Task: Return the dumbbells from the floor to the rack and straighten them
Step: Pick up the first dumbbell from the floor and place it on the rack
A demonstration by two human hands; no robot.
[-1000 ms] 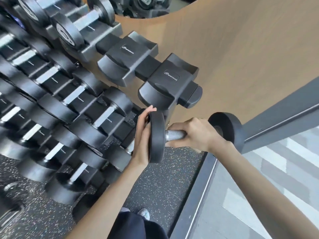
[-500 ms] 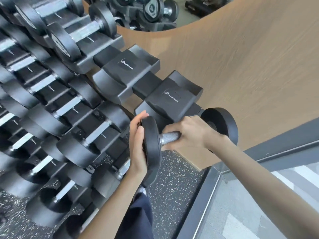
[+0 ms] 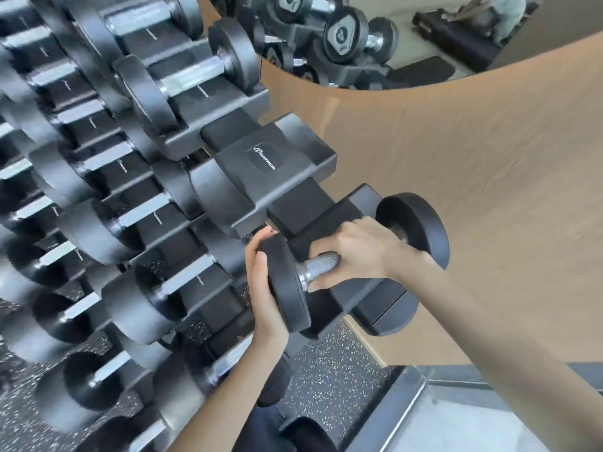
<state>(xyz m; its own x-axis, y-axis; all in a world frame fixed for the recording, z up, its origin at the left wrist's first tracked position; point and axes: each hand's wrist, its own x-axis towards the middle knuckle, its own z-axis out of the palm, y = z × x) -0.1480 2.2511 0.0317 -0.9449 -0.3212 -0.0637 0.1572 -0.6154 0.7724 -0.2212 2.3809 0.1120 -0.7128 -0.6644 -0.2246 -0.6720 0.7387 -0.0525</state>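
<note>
The dumbbell (image 3: 318, 267) is off the floor and up at the rack (image 3: 228, 102), lying crosswise over the end cradle (image 3: 385, 308) of the top tier. Whether its heads have settled into the cradle or hover just above it cannot be told from here. The right hand (image 3: 362, 252) is wrapped round the knurled handle and carries the weight. The left hand (image 3: 264, 288) lies flat, fingers straight, against the outer face of the near head, steadying and guiding it. The far head sticks out past the right hand, toward the wall (image 3: 473, 190). So the lift and carry for this one look done, and what remains for it is probably the last lowering, letting go, and nudging it square in its seat. Just beyond the left hand's fingertips is an empty cradle (image 3: 264, 161) with a label on it, which suggests at least one more dumbbell is missing from this tier. Farther out to the left of the left hand, the other dumbbells (image 3: 182, 76) sit in rows down the tiers. They are blurred, so I cannot judge whether any need straightening. Below both hands a patch of speckled floor (image 3: 332, 363) shows with no dumbbell plainly on it, but much of the floor is out of view. My reading is that the task is partway through, with more fetching likely.
</note>
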